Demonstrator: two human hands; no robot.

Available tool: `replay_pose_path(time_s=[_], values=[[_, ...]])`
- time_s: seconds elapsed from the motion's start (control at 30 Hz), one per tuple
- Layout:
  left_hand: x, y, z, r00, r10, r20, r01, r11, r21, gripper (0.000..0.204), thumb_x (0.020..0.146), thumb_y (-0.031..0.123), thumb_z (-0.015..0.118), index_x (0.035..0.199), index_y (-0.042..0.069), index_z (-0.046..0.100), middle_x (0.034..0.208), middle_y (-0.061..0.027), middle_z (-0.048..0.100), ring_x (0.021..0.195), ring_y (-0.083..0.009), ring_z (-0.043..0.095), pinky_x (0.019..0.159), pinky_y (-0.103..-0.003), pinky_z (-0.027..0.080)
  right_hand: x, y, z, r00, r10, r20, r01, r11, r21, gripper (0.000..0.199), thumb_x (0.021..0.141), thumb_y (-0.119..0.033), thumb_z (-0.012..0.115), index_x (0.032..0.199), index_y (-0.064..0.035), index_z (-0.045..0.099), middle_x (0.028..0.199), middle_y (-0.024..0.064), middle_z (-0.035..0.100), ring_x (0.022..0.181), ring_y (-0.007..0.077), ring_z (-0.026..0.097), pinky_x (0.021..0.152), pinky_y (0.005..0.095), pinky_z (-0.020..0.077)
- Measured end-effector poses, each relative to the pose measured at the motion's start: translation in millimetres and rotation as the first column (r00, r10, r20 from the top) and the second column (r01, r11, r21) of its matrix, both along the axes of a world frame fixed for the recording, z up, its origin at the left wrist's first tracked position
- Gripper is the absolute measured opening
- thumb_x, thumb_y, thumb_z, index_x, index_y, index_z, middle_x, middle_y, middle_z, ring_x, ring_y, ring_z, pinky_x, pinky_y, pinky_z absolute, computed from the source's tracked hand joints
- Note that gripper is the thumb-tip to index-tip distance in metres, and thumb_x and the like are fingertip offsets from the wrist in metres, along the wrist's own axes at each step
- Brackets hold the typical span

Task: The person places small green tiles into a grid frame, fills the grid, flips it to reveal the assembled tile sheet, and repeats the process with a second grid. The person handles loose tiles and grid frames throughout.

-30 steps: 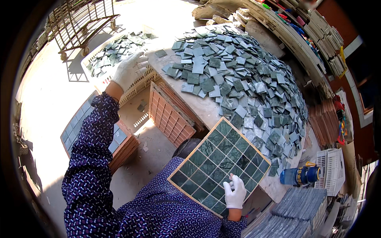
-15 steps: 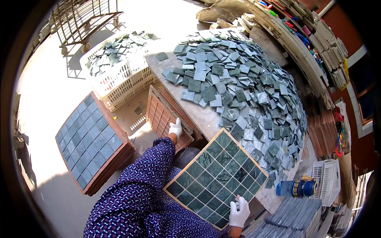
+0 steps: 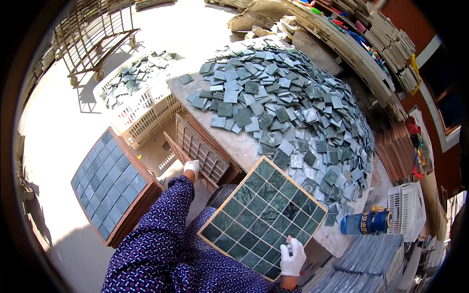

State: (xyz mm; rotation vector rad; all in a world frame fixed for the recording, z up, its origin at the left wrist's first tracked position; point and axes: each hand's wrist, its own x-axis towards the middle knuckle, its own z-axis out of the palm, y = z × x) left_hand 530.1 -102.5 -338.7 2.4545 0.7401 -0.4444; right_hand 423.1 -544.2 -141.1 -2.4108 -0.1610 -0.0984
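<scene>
While gripping the tile frame (image 3: 261, 215), right hand (image 3: 292, 256); left hand (image 3: 192, 167) clutching an empty grid tray (image 3: 202, 152).

Harsh overhead sunlight, glaring pale floor (image 3: 58, 146), crisp dark shadows, fisheye-bent, black-vignetted edges.

Bright sun on the pale concrete floor (image 3: 58, 127), a metal cart (image 3: 93, 34) casting shadow, stacked pallets (image 3: 351, 53) along a red wall (image 3: 435, 93).
</scene>
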Motion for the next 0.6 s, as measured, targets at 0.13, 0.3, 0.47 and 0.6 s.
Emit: replay_pose_path(time_s=[0.13, 0.3, 0.47, 0.6], values=[[-40, 47, 13, 0.534, 0.838, -0.111, -0.607, 0.288, -0.74, 0.033, 0.086, 0.016, 0.055, 0.114, -0.001, 0.053, 0.116, -0.0198, 0.059, 0.103, -0.0366, 0.06, 0.088, -0.042, 0.05, -4, -6, 8, 0.999, 0.04, 0.021, -0.041, 0.998, 0.054, 0.03, 0.075, -0.005, 0.07, 0.104, -0.0018, 0.063, 0.097, 0.0108, 0.066, 0.069, 0.0162, 0.063, 0.062, 0.0287, 0.0536], [-120, 62, 130, 0.459, 0.879, -0.127, -0.263, -0.002, -0.965, 0.037, 0.087, 0.013, 0.052, 0.122, 0.0, 0.049, 0.118, -0.019, 0.057, 0.102, -0.0364, 0.059, 0.089, -0.047, 0.05, -5, -9, 18, 0.998, 0.043, 0.037, -0.048, 0.987, 0.151, 0.029, 0.075, -0.004, 0.071, 0.102, -0.0016, 0.061, 0.102, 0.0119, 0.066, 0.07, 0.0172, 0.065, 0.063, 0.0297, 0.0552], [-227, 19, 272, 0.545, 0.789, 0.283, 0.153, 0.238, -0.959, 0.05, 0.089, 0.016, 0.052, 0.135, 0.0, 0.04, 0.127, -0.0156, 0.054, 0.115, -0.03, 0.054, 0.097, -0.04, 0.046, -11, 27, 11, 0.986, 0.142, -0.092, -0.082, 0.876, 0.474, 0.027, 0.079, -0.002, 0.068, 0.105, -0.0004, 0.064, 0.097, 0.0097, 0.068, 0.08, 0.0134, 0.066, 0.072, 0.0259, 0.0531], [-240, -39, 286, 0.417, 0.794, 0.442, 0.289, 0.346, -0.893, 0.057, 0.088, 0.021, 0.056, 0.139, 0.002, 0.037, 0.132, -0.0119, 0.049, 0.121, -0.0274, 0.05, 0.1, -0.041, 0.044, -17, 87, 16, 0.743, 0.605, -0.286, -0.038, 0.465, 0.885, 0.049, 0.091, -0.016, 0.063, 0.133, 0.0033, 0.046, 0.118, 0.0168, 0.06, 0.107, 0.023, 0.061, 0.09, 0.0329, 0.0495]])
